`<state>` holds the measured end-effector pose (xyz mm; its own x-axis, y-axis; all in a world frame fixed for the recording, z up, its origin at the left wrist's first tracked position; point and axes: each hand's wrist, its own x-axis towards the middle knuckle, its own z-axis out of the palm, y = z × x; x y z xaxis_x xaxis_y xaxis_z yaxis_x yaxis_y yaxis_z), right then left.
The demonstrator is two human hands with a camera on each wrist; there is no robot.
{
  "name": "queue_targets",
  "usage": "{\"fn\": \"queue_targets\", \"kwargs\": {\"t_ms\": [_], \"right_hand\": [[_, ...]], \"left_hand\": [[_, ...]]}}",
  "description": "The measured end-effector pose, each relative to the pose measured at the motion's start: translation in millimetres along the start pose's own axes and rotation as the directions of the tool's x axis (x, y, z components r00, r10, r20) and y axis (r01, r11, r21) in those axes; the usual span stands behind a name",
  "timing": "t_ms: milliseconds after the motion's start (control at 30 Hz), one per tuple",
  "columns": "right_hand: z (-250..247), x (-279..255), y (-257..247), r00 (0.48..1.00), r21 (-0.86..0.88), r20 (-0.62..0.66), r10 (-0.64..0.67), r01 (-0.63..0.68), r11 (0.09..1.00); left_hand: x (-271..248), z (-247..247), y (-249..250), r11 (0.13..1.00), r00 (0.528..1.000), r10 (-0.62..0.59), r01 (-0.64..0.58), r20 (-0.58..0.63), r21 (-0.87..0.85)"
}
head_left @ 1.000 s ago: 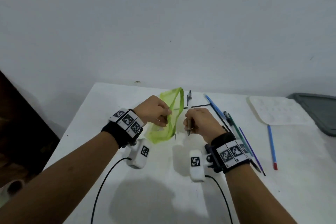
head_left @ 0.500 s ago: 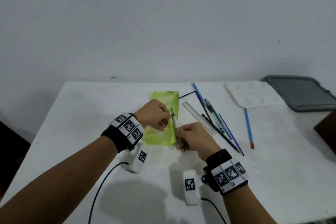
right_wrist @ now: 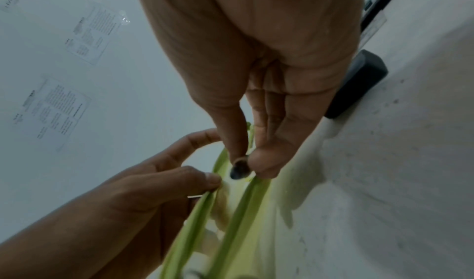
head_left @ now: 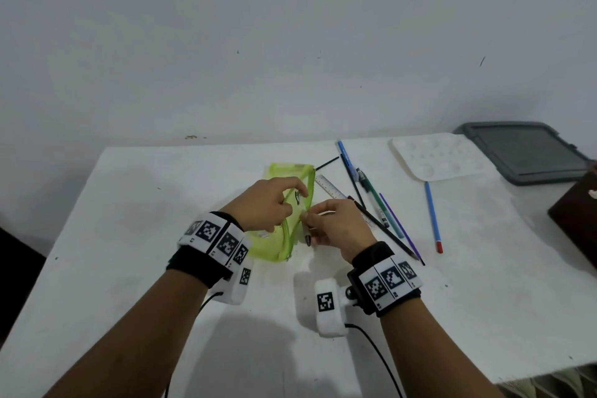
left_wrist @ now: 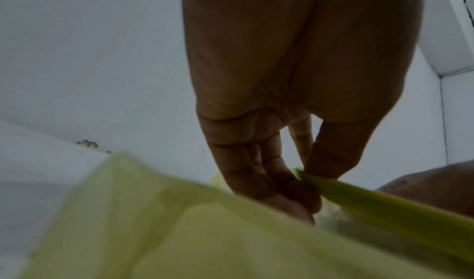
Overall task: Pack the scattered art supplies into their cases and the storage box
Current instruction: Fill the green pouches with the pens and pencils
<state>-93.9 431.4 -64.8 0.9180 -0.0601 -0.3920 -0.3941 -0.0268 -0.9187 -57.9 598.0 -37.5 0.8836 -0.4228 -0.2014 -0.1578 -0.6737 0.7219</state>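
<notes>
Lime-green mesh zip pouch (head_left: 300, 203) lies on the white table (head_left: 129, 236) in front of me, its mouth held open between my hands. My left hand (head_left: 265, 207) pinches the near zip edge between thumb and fingers. My right hand (head_left: 336, 226) pinches a dark-tipped pen (right_wrist: 239, 171) at the pouch's other edge, tip pointing into the opening. Just right of the pouch lie a clear plastic ruler (head_left: 332, 187) and several pens and pencils; beyond them, a white paint palette (head_left: 436, 158).

head view above table (head_left: 129, 268), wrist views close under hands, sharing pouch (head_left: 274, 245)
</notes>
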Motion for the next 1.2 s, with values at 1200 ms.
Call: {"fn": "queue_targets", "kwargs": {"t_ms": [1200], "right_hand": [[-45.5,58.5,-61.1,0.988,-0.844,0.15,-0.037,0.148,0.515]], "left_hand": [[1.3,-16.7,-16.0,0.931,0.904,-0.161,0.006,-0.397,-0.364]]}}
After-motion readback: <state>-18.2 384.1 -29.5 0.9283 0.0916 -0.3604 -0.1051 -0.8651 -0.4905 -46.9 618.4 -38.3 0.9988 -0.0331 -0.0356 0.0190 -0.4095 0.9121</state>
